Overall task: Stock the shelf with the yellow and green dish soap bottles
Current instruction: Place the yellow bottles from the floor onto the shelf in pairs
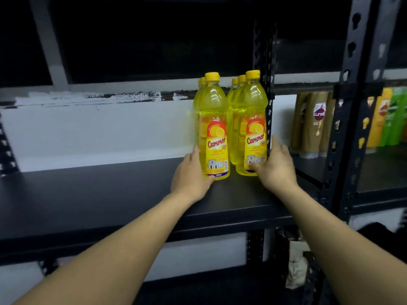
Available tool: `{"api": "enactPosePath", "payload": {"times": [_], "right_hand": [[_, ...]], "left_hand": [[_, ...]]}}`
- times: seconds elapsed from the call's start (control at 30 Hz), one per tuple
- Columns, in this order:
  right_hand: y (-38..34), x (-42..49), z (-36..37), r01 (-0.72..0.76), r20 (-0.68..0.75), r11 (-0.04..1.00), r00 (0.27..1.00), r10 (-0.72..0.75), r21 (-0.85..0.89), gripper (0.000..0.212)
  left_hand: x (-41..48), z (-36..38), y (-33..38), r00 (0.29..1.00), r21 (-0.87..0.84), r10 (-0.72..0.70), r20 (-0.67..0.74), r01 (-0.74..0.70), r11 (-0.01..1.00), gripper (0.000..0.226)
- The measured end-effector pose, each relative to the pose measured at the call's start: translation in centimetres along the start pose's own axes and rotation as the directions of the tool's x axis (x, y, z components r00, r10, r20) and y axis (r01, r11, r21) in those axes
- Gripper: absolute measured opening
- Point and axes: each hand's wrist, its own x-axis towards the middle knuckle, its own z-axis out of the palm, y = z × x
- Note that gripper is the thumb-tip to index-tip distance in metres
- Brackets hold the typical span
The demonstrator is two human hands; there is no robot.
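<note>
Several yellow dish soap bottles stand upright in two rows on the black shelf (110, 194), near its right end. My left hand (190, 175) grips the base of the front left yellow bottle (214, 133), thumb across its lower label. My right hand (274, 166) has its fingers spread around the base of the front right yellow bottle (252, 128); the thumb touches the lower label, the fingers reach past its right side. Other yellow bottles stand behind both front ones, mostly hidden. I see no green dish soap bottles.
A black perforated upright (264, 62) stands just right of the bottles. The neighbouring shelf bay holds brown shampoo bottles (315, 122), an orange bottle (380, 119) and a green bottle (394, 117). The white wall (88, 128) backs the shelf. A crumpled white bag (296, 267) lies below.
</note>
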Motion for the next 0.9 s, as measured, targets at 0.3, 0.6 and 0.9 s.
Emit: {"api": "enactPosePath", "payload": {"times": [0.3,0.6,0.9], "right_hand": [[-5.1,-7.2,-2.6,0.234,0.129,0.961,0.968,-0.216,-0.148,0.072],[-11.6,-14.6,-3.3,0.484,0.257,0.839,0.868,-0.425,-0.248,0.061],[-9.9,-24.3,1.2,0.559,0.379,0.823,0.786,-0.489,-0.097,0.043]], "left_hand": [[-5.4,-6.0,0.8,0.982,0.261,0.19,-0.014,-0.179,0.948,0.057],[-12.5,-11.9,-1.4,0.931,0.419,0.365,0.014,-0.337,0.843,0.055],[-23.3,-10.5,-6.3,0.944,0.318,0.29,0.155,-0.326,0.89,0.051]]}}
